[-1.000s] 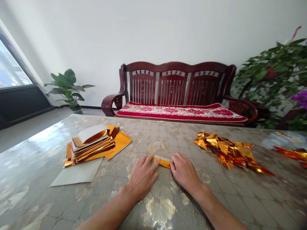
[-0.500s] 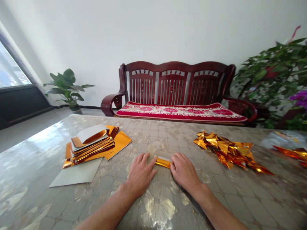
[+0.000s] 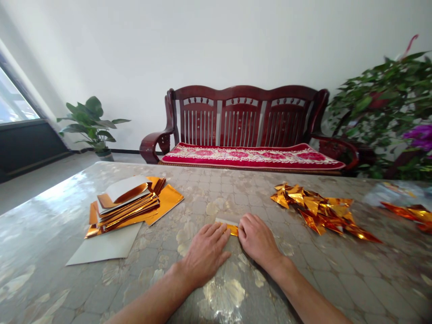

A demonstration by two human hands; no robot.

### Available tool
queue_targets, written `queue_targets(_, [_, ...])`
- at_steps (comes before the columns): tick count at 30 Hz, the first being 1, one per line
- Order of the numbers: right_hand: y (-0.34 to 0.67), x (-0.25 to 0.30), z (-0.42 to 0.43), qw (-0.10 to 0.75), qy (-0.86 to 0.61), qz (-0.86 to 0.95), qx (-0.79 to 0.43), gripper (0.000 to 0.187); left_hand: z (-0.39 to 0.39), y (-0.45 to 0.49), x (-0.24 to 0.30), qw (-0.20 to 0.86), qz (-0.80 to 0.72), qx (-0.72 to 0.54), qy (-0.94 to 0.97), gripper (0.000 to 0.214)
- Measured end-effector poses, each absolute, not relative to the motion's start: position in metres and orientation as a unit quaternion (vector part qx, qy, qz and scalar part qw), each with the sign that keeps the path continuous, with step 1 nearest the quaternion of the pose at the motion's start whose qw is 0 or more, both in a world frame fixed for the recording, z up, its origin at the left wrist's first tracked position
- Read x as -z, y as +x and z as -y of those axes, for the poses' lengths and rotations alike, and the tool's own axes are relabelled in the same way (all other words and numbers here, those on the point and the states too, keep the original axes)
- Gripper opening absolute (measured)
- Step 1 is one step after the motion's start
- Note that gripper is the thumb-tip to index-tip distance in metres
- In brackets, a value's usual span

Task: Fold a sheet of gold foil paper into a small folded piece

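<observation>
On the worktop (image 3: 209,184) I see a small folded strip of paper (image 3: 233,230), and I take this strip as my mark for all places. It lies flat between the two hands of the seated person; its near part is shiny gold, and its far edge shows pale.

The left hand (image 3: 207,252) comes from the left of the strip. Its palm faces down, its fingers are stretched and close together, and their tips lie over the left end of the strip; the thumb stands apart, on the near side. The right hand (image 3: 256,240) is curled, and its thumb side touches the right end of the strip. I cannot tell if its fingers pinch the paper or only press it.

To the left of the strip, well apart, is a loose pile of gold papers (image 3: 130,209), with a pale sheet (image 3: 106,247) partly under it. To the right of the strip, beyond the right hand, lies a heap of pointed gold pieces (image 3: 317,207). Further right of the strip is a clear plastic bag (image 3: 394,193). Behind the strip, past the worktop, stands a dark red wooden sofa (image 3: 238,93).
</observation>
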State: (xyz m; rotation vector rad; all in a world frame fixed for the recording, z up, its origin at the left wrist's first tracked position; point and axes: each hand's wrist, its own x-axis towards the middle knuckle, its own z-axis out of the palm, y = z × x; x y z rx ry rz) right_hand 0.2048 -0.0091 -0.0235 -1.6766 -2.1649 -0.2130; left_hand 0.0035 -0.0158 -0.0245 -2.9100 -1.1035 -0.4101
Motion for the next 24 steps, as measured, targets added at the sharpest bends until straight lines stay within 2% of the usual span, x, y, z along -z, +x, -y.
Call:
queue_targets(10, [0.222,0.023,0.014,0.203,-0.660,0.722,0.044,0.016,0.018,0.001,0.012,-0.008,0.373,0.120,-0.920,0.045])
queue_targets(17, [0.231,0.022,0.011,0.231,-0.688,0.687,0.027,0.013,0.027,0.004,0.019,-0.025,0.404,0.131,-0.905,0.050])
queue_targets(21, [0.223,0.014,0.020,0.300,-0.595,0.741,0.086,0.012,0.038,0.018,0.022,-0.010,0.434,0.140,-0.890,0.049])
queue_targets(24, [0.213,0.010,0.027,0.280,-0.518,0.805,0.066,0.013,0.045,0.028,0.021,-0.012,0.446,0.144,-0.883,0.044])
